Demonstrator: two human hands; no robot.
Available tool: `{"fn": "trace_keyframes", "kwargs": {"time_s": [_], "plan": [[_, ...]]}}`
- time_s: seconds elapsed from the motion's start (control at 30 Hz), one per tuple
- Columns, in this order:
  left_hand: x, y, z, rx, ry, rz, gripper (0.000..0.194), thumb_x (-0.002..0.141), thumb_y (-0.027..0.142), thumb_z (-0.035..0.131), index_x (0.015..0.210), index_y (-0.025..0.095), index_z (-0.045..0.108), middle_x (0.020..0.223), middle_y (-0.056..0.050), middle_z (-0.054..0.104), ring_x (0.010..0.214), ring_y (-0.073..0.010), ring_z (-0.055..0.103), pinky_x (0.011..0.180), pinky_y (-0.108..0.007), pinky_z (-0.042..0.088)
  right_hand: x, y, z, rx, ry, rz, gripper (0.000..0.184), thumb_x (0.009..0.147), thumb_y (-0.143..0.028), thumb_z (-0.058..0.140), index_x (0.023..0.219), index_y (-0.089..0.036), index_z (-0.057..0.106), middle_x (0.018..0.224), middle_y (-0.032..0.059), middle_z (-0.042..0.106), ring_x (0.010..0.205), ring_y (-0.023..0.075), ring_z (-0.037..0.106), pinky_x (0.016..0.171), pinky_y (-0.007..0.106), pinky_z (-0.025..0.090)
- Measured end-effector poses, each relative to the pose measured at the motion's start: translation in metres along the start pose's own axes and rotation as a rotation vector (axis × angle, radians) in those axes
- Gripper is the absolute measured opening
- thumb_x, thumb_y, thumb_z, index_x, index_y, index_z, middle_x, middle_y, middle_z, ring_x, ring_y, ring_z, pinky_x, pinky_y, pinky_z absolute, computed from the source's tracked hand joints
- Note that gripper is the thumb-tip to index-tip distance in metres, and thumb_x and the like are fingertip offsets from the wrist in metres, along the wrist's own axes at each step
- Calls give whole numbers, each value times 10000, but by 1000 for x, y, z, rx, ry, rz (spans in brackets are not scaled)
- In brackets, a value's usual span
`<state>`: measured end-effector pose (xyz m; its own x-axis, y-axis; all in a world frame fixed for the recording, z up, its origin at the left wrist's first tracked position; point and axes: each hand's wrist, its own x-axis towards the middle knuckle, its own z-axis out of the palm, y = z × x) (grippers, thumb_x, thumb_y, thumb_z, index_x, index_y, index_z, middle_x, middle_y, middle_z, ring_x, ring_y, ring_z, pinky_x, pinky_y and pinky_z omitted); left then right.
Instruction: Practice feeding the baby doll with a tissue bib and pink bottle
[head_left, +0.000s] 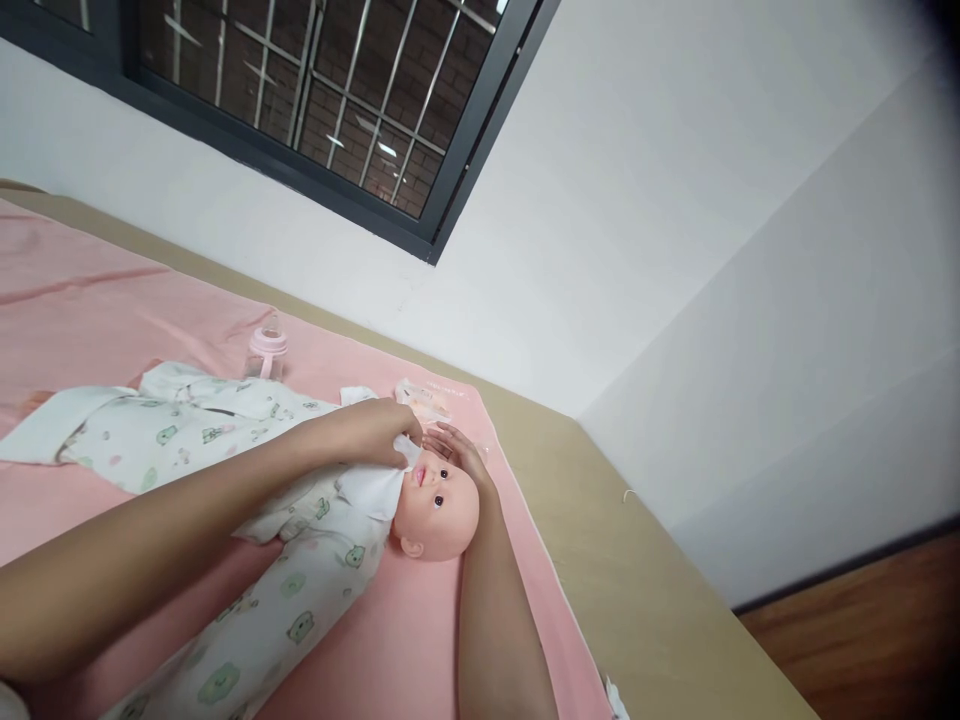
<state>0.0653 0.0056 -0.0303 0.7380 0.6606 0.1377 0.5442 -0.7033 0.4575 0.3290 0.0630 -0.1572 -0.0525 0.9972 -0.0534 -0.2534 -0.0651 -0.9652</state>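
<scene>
Left hand (379, 430) pinches white cloth (407, 449); right hand (463, 455), fingers apart, is partly hidden behind the doll's head (444, 515).

From my end I see a baby doll (446, 525) in even peach-pink, with dark eyes (439, 502) and deeper pink lips (421, 475). Its romper (176, 432) reads to me as white, scattered with soft green animal motifs and small pink touches; the collar (379, 492) is plain white, and so is the tissue (408, 450). My view gives a solid pink sheet (390, 640), a clear feeding bottle (268, 343) with pale pink fittings, a tan desk (577, 470), a white wall (540, 250), a charcoal window frame (480, 120), silvery bars (380, 113) and reddish-brown, streaked wood (870, 630)
</scene>
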Motion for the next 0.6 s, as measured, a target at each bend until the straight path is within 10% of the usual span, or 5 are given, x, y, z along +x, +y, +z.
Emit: {"fn": "trace_keyframes", "kwargs": {"time_s": [0.6], "plan": [[18, -14, 18, -98, 154, 52, 220, 745, 209, 632, 928, 197, 753, 977, -36, 732, 926, -220, 653, 771, -248, 447, -4, -3, 5, 4, 12, 11, 347, 669, -279, 784, 982, -217, 647, 972, 38, 737, 948, 189, 689, 946, 335, 507]]}}
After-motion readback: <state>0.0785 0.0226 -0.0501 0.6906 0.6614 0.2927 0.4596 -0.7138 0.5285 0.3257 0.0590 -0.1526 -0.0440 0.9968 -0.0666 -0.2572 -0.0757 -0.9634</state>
